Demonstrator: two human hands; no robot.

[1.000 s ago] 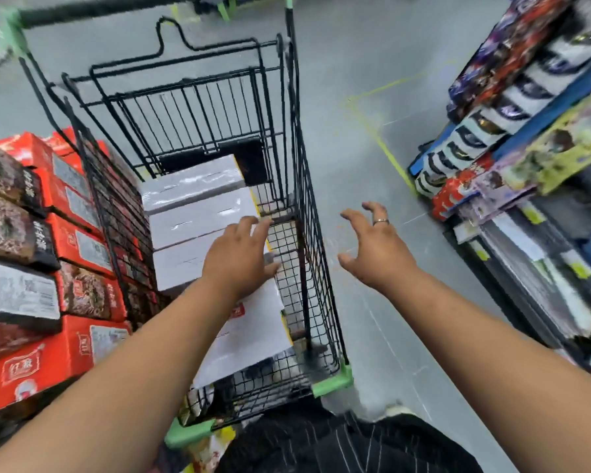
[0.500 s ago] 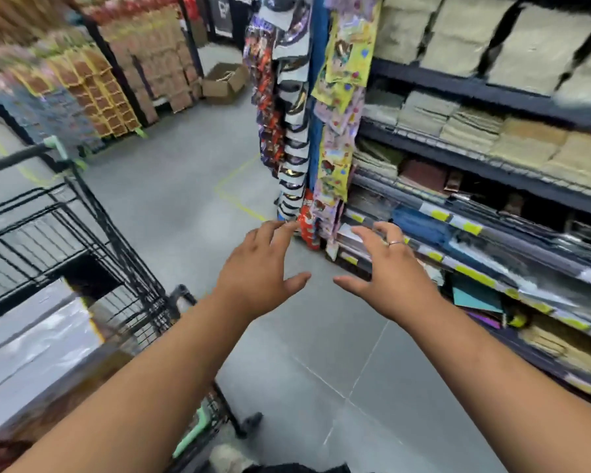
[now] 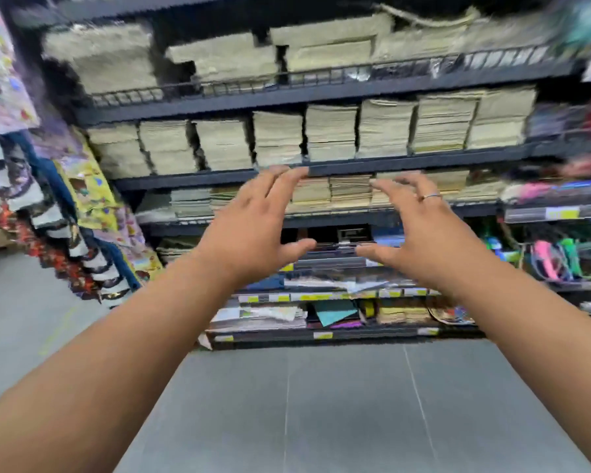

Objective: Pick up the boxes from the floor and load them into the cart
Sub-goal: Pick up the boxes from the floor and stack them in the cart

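Neither the cart nor any floor box is in the head view now. My left hand (image 3: 253,230) is stretched out in front of me at chest height, fingers spread and relaxed, holding nothing. My right hand (image 3: 420,230) is held beside it, a hand's width to the right, with a ring on one finger, its fingers loosely bent and empty. Both palms face each other in the air above the grey floor, well short of the shelves.
A dark shelf unit (image 3: 321,167) faces me, stacked with beige paper goods (image 3: 277,138) above and flat packets below. Hanging printed bags (image 3: 93,186) crowd the left end. Grey tiled floor (image 3: 321,404) lies between me and the shelves.
My view has swung right, away from the cart with its white boxes, which has left the frame. Both hands stayed raised and empty and now face the shelves.
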